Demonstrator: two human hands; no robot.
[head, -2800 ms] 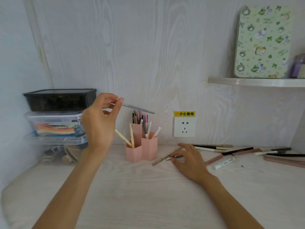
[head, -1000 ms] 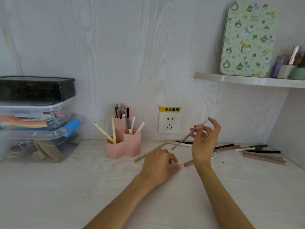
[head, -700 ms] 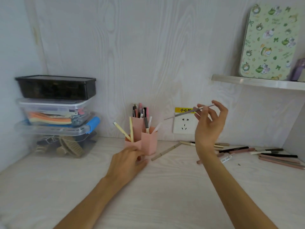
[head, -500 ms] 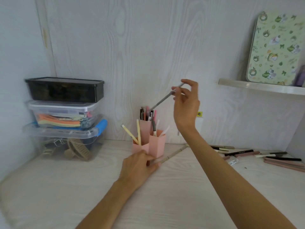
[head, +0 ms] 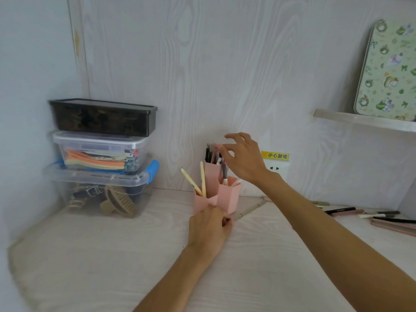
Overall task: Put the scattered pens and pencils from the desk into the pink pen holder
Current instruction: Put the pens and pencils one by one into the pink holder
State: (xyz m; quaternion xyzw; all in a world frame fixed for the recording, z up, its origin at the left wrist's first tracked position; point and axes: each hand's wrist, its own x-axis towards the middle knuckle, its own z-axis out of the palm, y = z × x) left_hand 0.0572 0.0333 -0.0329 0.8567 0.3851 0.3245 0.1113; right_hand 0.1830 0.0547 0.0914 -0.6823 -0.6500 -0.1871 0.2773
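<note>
Right hand (head: 244, 159) sat at centre frame over the tall rear cell of the pink pen holder (head: 227, 197), fingers loosely spread and half curled, fingertips at the tops of the pens (head: 212, 153) packed in there. Couldn't tell whether it was pinching one; nothing clearly showed between the fingers. Left hand (head: 209, 226) was just below the holder, at its base, curled on the near end of a tan pencil (head: 249, 210) that lay on the desk (head: 112, 255) beside the holder, running up-right under the right forearm.

My read: the drop into the rear cell was about done. To do it well: rear cell looked full, so feed the pencil into one of the lower front cells, where two yellow pencils (head: 195, 183) leaned. Tilt it upright first and steady the holder against tipping.

More loose pens (head: 382, 217) were at right edge of frame, well apart from the holder. Plenty left.
</note>
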